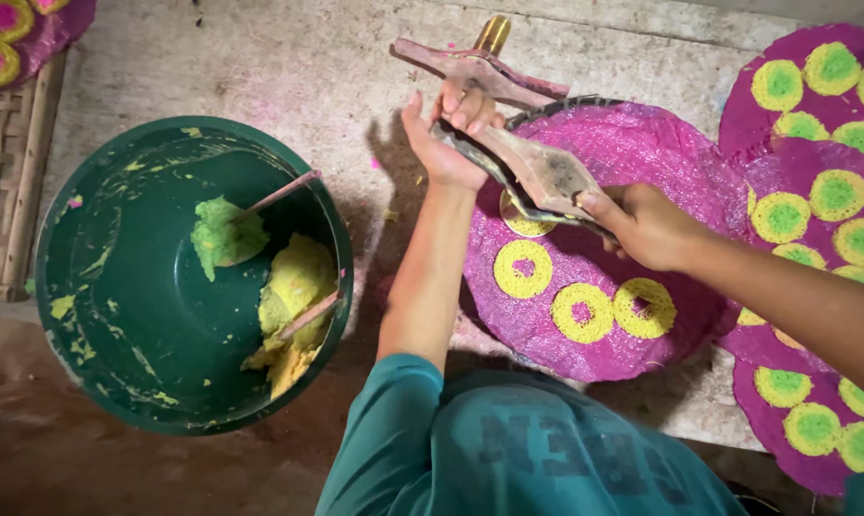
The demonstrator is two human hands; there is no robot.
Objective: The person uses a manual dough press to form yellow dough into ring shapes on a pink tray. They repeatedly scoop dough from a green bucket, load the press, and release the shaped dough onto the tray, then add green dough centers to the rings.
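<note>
Over purple round mat [632, 162], mid-frame: left hand [451, 143] fingers curled round upper end of wooden press [518, 153], right hand [642, 225] closed on lower handle; press held just above mat, brass tip at top.

Progress, judged: three yellow rings [585, 306] laid on this mat, fourth under press, hub centres unfilled, most of mat bare. Finished mats [814, 220] at right carry yellow rings with green centres.

Green basin [88, 287] at left on concrete floor [288, 67]: green and yellow dough lumps left, two sticks in them.

Packages, labels, signs: none visible.
</note>
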